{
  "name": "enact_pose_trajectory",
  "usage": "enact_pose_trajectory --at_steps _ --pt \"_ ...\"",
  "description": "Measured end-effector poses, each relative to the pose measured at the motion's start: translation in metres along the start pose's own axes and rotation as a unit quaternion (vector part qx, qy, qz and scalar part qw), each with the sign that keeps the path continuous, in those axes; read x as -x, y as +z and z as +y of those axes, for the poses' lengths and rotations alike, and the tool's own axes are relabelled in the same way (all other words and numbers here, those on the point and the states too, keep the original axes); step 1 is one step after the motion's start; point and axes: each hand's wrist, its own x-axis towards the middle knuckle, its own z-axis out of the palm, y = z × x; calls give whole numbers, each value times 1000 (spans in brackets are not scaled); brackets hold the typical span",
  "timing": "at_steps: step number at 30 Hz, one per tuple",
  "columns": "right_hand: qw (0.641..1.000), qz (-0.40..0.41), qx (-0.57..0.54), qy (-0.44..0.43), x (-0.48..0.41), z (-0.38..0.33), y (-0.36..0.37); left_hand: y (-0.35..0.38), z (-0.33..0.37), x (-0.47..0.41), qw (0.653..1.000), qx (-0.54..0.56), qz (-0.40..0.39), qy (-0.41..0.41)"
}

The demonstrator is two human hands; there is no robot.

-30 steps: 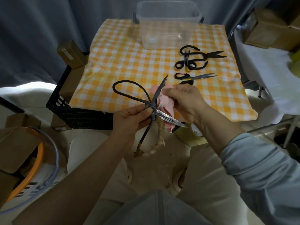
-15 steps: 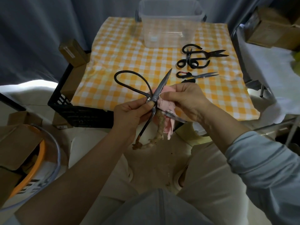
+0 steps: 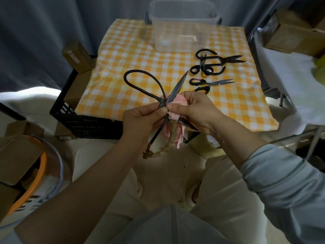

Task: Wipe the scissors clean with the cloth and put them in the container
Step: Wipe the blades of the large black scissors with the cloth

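Scissors (image 3: 176, 88), large and black, blades spread wide, held in the air over the near edge of the checked tablecloth (image 3: 140, 55), well apart from the clear container (image 3: 182, 27) at the far edge. Left hand (image 3: 140, 120) pinching the pivot area just below the loop handle; right hand (image 3: 195, 111) curled round the pink cloth (image 3: 176, 101), pressing it against the blades beside the pivot, cloth tail hanging down beside the cord-wrapped handle. Further black scissors (image 3: 211, 66) lying on the tablecloth between right hand and container; black crate (image 3: 84, 120) at the tablecloth's near-left corner.
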Motion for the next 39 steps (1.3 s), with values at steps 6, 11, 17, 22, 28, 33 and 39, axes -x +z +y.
enact_pose_trajectory --at_steps 6,11,17,22,28,33,39 --pt "995 4 76 -71 -5 -6 -11 0 11 0 999 38 -3 -14" --pt "997 -14 40 -58 -5 -10 -18 -5 11 1 999 50 4 -16" --pt "997 -39 16 -70 -4 -3 -2 -2 9 2 998 47 0 -29" --pt "972 -42 195 -127 0 -12 -14 -3 6 1 999 35 7 -33" --pt "965 188 135 -126 -8 -15 -41 -10 2 0 999 -34 23 4" --pt "847 84 395 -345 0 -20 -27 -4 -1 4 997 -78 26 15" --pt "708 -50 590 -384 -12 -2 -30 -2 6 5 997 -67 36 4"
